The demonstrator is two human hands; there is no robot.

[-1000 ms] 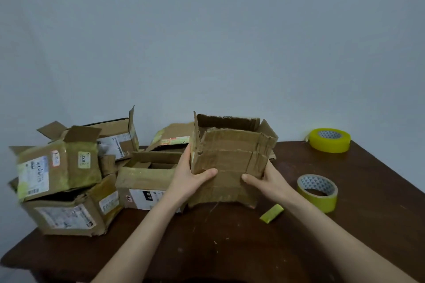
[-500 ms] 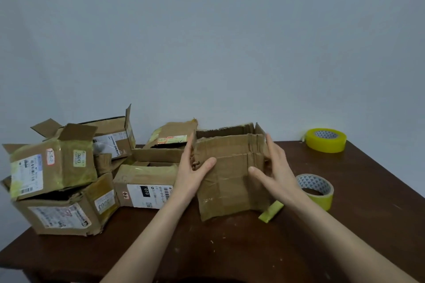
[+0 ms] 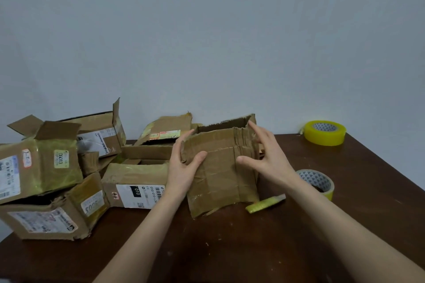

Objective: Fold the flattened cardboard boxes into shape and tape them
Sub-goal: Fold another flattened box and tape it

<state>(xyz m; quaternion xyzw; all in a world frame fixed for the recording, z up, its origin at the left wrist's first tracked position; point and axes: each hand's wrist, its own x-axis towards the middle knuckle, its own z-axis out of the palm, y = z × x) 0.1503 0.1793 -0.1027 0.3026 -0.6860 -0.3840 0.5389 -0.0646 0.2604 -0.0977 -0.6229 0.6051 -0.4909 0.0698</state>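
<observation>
A worn brown cardboard box stands on the dark wooden table, open at the top, its near face patched with old tape. My left hand pinches the box's left wall, thumb on the front face and fingers behind the edge. My right hand is spread with straight fingers at the box's crumpled right edge, its index finger at the top right corner. A roll of yellowish tape lies just right of my right wrist. A short yellow-green piece of tape lies by the box's lower right corner.
Several folded boxes with labels are piled at the left, among them one marked 0013 and one marked 010. A second yellow tape roll sits at the table's far right corner. A grey wall stands behind.
The box was set down and turned so that its taped face points at me. My right hand let go of its lower right part and rose, opening, to the right edge.
</observation>
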